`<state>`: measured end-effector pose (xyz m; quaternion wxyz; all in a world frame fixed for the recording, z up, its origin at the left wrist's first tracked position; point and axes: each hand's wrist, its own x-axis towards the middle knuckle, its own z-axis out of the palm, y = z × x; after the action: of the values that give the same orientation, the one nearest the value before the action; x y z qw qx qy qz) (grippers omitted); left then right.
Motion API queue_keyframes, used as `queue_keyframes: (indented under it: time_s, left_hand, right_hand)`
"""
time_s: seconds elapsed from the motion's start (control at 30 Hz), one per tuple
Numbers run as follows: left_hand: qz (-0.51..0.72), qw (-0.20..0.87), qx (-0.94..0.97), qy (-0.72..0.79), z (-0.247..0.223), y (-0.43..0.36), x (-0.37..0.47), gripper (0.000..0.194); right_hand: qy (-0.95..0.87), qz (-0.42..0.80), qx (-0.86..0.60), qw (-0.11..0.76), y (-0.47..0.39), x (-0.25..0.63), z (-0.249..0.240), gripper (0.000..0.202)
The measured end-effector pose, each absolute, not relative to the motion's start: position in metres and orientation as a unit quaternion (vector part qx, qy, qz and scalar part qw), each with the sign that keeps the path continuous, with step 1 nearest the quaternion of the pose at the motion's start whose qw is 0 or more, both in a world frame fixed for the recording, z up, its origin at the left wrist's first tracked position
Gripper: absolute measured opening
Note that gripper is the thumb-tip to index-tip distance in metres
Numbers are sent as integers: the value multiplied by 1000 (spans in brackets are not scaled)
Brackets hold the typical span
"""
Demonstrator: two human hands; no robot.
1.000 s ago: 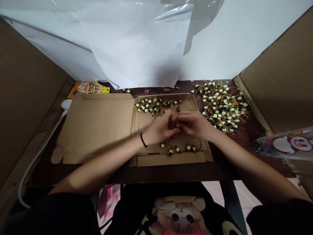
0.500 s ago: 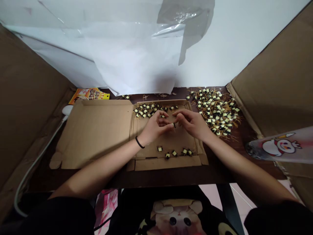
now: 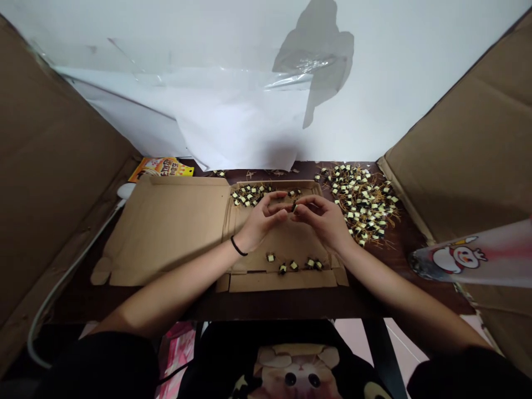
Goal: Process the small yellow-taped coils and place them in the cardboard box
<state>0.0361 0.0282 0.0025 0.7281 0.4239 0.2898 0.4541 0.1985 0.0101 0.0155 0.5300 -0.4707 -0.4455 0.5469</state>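
Observation:
Over the right half of an open flat cardboard box (image 3: 266, 233), my right hand (image 3: 322, 219) pinches a small black component (image 3: 295, 206) between thumb and fingers. My left hand (image 3: 266, 218), with a black band on its wrist, is just left of it, its thumb and fingers apart and its fingertips close to the component. Small black parts with pale yellow tops (image 3: 249, 195) are grouped at the back left of this box half. Several more (image 3: 293, 265) lie spaced along its front edge. A large pile of them with thin brown wires (image 3: 366, 202) lies right of the box.
A yellow and orange packet (image 3: 162, 167) lies behind the box's left half (image 3: 170, 227). A white plug with a cable (image 3: 125, 191) is at the left. A clear cup with a cartoon snowman (image 3: 469, 257) lies at the right. Cardboard walls (image 3: 469, 138) flank the dark table.
The component is now in my right hand's fingers, where before it was at my left fingertips. My left fingers have drawn back slightly and opened. The camera view has shifted a little.

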Motion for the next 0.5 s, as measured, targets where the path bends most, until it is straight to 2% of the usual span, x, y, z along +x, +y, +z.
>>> queue_keyframes:
  time_s: [0.2, 0.37, 0.5]
  left_hand:
    - [486, 687, 423, 336, 3, 23, 43, 55]
    - [496, 636, 466, 363, -2, 22, 44, 38]
    - [499, 637, 455, 372, -6, 25, 42, 33]
  right_hand:
    - [-345, 591, -452, 572, 1, 186, 10, 34]
    - [-339, 608, -462, 549, -2, 183, 9, 36]
    - [-385, 603, -478, 510, 2, 191, 9, 33]
